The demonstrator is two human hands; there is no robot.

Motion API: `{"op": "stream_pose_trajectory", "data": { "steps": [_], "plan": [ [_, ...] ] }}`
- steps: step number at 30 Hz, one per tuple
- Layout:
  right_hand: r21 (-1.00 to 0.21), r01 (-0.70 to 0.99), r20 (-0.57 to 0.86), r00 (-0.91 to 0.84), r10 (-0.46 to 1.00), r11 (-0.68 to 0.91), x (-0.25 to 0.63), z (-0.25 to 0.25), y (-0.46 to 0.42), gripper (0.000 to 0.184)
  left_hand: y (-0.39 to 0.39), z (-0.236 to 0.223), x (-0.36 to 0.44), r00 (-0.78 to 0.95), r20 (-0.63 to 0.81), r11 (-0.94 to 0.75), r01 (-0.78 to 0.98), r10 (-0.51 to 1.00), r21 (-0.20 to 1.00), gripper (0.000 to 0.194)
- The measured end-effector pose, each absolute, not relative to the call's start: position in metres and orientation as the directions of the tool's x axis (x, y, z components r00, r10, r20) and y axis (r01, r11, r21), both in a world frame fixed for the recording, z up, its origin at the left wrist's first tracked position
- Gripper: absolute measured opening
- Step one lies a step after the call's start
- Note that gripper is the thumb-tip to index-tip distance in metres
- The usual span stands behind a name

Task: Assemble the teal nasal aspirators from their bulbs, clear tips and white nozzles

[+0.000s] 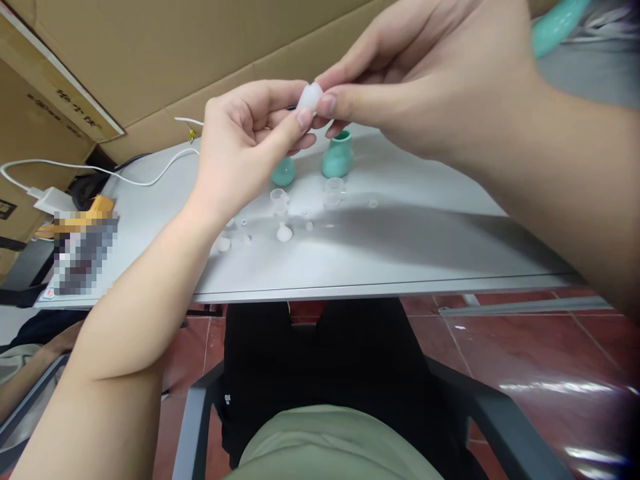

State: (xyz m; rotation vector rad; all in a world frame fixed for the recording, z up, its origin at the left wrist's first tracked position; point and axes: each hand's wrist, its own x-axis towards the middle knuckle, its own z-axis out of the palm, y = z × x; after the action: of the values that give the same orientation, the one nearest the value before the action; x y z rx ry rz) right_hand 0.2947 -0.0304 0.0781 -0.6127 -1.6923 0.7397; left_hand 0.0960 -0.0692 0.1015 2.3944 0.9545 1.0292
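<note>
Two bare hands of ours are up over the grey table (425,250), both pinching the same small white piece (309,98). Our left hand (250,130) has it between thumb and fingers from one side, and our right hand (425,90) grips it the same way from the other, so it's clear of the tabletop. Below and behind our fingers we've got a rounded green part (284,173), partly hidden by our left hand, and just right of it a green open-topped pot (338,157), standing upright. Nearer us sit a clear cup (279,200) and another clear container (333,192), with a white cone-like bit (285,232) and some tiny pale pieces scattered around, too small to make out. Off to the left we see a white cable (150,182), a white plug (54,200) and something orange (103,209) beside a pixelated patch. Someone's forearm (25,380) pokes in at lower left.
</note>
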Motion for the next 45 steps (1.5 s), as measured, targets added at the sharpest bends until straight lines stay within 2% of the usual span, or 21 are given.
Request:
{"op": "stream_pose_trajectory", "data": {
  "steps": [5, 7, 10, 12, 13, 16, 20, 23, 26, 30, 37, 45],
  "plan": [
    [-0.791, -0.044, 0.600, -0.250, 0.760, 0.610, 0.293, 0.077, -0.029, 0.027, -0.047, 0.072, 0.081, 0.465, 0.488, -0.669, 0.422, 0.739, 0.611, 0.056],
    [-0.806, -0.039, 0.579, -0.261, 0.772, 0.591, 0.294, 0.075, -0.027, 0.029, -0.039, 0.061, 0.074, 0.403, 0.535, -0.666, 0.366, 0.743, 0.649, 0.055],
    [-0.808, -0.072, 0.576, -0.302, 0.760, 0.584, 0.294, 0.072, -0.023, 0.029, -0.033, 0.054, 0.064, 0.333, 0.590, -0.673, 0.261, 0.736, 0.692, 0.032],
    [-0.806, -0.109, 0.583, -0.323, 0.746, 0.583, 0.294, 0.070, -0.021, 0.031, -0.033, 0.054, 0.060, 0.320, 0.596, -0.672, 0.244, 0.737, 0.700, 0.014],
    [-0.804, -0.123, 0.586, -0.330, 0.741, 0.581, 0.293, 0.069, -0.020, 0.032, -0.034, 0.054, 0.059, 0.320, 0.596, -0.673, 0.253, 0.736, 0.695, 0.012],
    [-0.807, -0.130, 0.582, -0.340, 0.739, 0.575, 0.292, 0.069, -0.019, 0.032, -0.035, 0.056, 0.058, 0.306, 0.605, -0.677, 0.283, 0.735, 0.679, 0.015],
    [-0.789, -0.174, 0.609, -0.342, 0.716, 0.589, 0.289, 0.067, -0.017, 0.034, -0.038, 0.058, 0.062, 0.287, 0.572, -0.638, 0.275, 0.768, 0.719, 0.015],
    [-0.754, -0.195, 0.655, -0.291, 0.697, 0.627, 0.286, 0.064, -0.016, 0.026, -0.043, 0.062, 0.068, 0.249, 0.552, -0.604, 0.275, 0.796, 0.748, 0.014],
    [-0.692, -0.089, 0.711, -0.250, 0.657, 0.716, 0.285, 0.059, -0.016, 0.016, -0.046, 0.065, 0.071, 0.223, 0.495, -0.543, 0.349, 0.840, 0.764, 0.015],
    [-0.640, 0.066, 0.741, -0.211, 0.637, 0.766, 0.285, 0.051, -0.017, 0.015, -0.046, 0.066, 0.071, 0.233, 0.467, -0.522, 0.336, 0.853, 0.784, 0.016],
    [-0.654, 0.055, 0.735, -0.188, 0.652, 0.754, 0.278, 0.044, -0.018, 0.010, -0.048, 0.069, 0.070, 0.228, 0.487, -0.537, 0.322, 0.843, 0.779, 0.020],
    [-0.643, 0.057, 0.727, -0.270, 0.631, 0.764, 0.279, 0.043, -0.009, 0.024, -0.052, 0.068, 0.071, 0.208, 0.475, -0.517, 0.267, 0.855, 0.813, 0.008]
  ]
}}
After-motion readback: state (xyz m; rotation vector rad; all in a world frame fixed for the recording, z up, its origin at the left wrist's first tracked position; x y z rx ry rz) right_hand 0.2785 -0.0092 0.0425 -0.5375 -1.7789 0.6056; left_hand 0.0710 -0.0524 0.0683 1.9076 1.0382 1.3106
